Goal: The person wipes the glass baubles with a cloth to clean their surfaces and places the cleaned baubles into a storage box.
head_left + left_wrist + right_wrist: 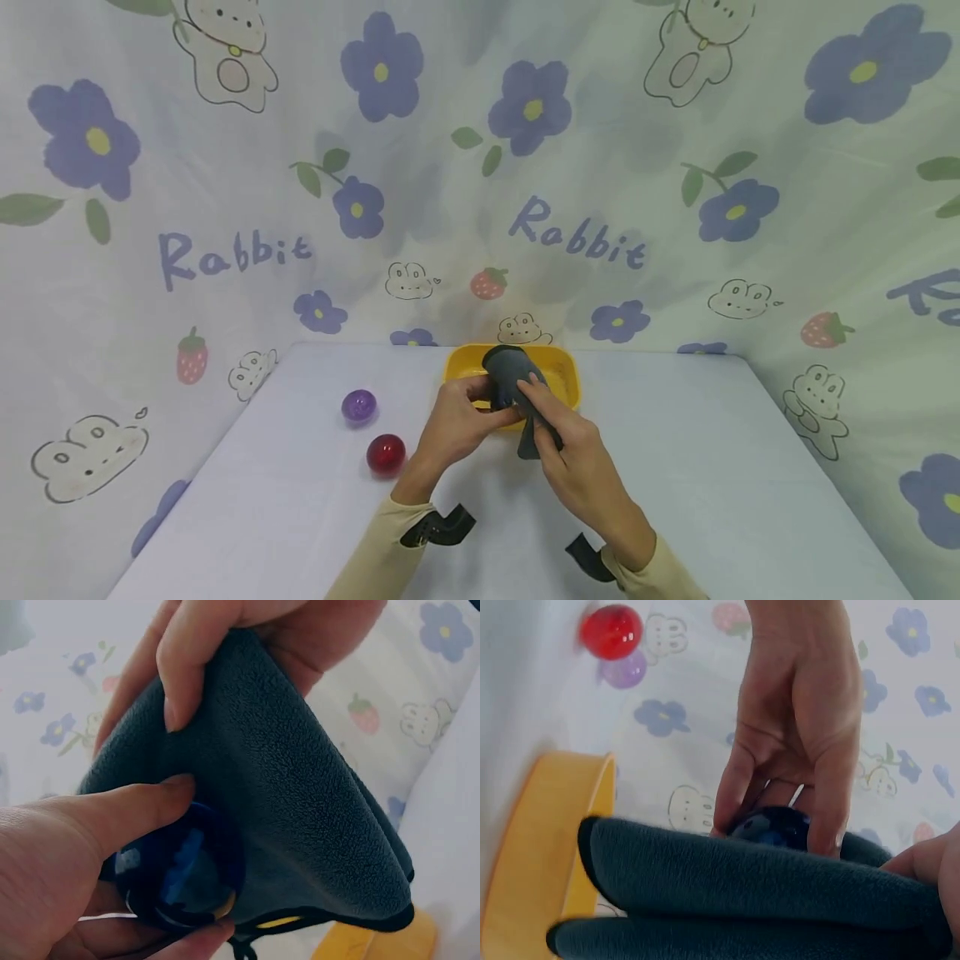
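Observation:
My left hand (456, 423) grips a shiny dark blue ball (184, 866) between thumb and fingers. A dark grey-teal cloth (277, 772) with black edging lies against the ball and partly covers it. My right hand (573, 442) pinches the folded cloth, its fingers bent over the upper part in the left wrist view. Both hands are held up just in front of a yellow basin (567, 375), which the cloth partly hides in the head view. In the right wrist view the ball shows above the cloth's fold, under the left hand (799, 727).
Left of the hands, a red ball (386, 456) and a purple ball (359, 407) rest on the white table (720, 467). A patterned curtain (442, 183) hangs behind and at both sides. Black wrist mounts (438, 527) stick out from both sleeves.

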`<move>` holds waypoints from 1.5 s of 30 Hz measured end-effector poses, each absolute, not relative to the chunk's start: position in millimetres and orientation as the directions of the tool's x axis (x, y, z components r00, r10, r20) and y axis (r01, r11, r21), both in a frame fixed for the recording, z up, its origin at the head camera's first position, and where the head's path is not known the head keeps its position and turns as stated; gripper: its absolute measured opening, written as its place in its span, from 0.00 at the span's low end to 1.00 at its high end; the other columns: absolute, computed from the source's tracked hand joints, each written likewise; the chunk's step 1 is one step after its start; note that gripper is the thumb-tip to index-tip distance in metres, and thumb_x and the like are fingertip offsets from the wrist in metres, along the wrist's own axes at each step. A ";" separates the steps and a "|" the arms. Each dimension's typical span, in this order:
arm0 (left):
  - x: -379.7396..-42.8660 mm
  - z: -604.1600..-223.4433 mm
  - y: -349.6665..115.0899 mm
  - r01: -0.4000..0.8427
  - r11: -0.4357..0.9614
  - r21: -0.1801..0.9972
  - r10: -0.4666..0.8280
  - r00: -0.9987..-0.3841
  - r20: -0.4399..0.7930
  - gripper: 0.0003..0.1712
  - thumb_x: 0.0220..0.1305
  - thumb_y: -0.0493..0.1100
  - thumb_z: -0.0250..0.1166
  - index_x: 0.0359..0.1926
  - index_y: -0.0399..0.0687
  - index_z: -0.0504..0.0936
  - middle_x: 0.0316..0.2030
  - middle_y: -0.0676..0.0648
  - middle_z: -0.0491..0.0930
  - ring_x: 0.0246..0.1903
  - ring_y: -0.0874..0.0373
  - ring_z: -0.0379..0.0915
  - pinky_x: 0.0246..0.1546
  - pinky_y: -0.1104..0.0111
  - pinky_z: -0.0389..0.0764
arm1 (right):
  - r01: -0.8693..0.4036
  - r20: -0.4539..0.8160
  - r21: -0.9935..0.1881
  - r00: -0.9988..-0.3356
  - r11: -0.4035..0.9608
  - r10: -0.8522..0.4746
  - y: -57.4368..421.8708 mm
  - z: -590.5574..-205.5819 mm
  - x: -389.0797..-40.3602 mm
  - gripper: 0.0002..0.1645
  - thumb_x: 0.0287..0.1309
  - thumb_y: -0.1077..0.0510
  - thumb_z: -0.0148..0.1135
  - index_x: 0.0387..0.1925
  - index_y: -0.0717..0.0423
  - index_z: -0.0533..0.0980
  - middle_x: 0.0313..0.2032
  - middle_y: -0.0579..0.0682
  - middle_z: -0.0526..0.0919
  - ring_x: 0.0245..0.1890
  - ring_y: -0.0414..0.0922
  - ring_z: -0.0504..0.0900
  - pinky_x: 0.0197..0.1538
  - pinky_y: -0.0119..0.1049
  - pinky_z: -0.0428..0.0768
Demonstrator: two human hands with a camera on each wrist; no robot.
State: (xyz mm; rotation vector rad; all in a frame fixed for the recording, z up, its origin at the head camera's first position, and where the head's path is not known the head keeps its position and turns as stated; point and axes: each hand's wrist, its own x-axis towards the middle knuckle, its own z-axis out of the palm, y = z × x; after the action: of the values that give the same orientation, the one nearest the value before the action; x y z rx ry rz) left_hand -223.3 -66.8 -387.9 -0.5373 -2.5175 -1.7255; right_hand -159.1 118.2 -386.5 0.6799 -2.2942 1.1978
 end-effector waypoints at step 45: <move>-211.9 -384.3 -59.3 0.425 0.283 0.860 0.210 -0.902 0.377 0.33 0.55 0.48 0.81 0.62 0.50 0.83 0.56 0.46 0.85 0.55 0.48 0.84 0.55 0.55 0.88 | -0.368 0.314 -0.842 -0.929 0.394 -0.196 142.2 -379.9 -165.8 0.33 0.77 0.62 0.50 0.79 0.49 0.61 0.71 0.61 0.73 0.62 0.55 0.83 0.56 0.41 0.87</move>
State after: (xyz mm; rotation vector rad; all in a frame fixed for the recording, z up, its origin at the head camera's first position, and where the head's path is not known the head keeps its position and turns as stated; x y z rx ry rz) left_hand -211.9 -59.3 -384.3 -0.5925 -2.3571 -1.6736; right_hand -165.8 142.2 -379.9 0.5073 -2.4822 1.5647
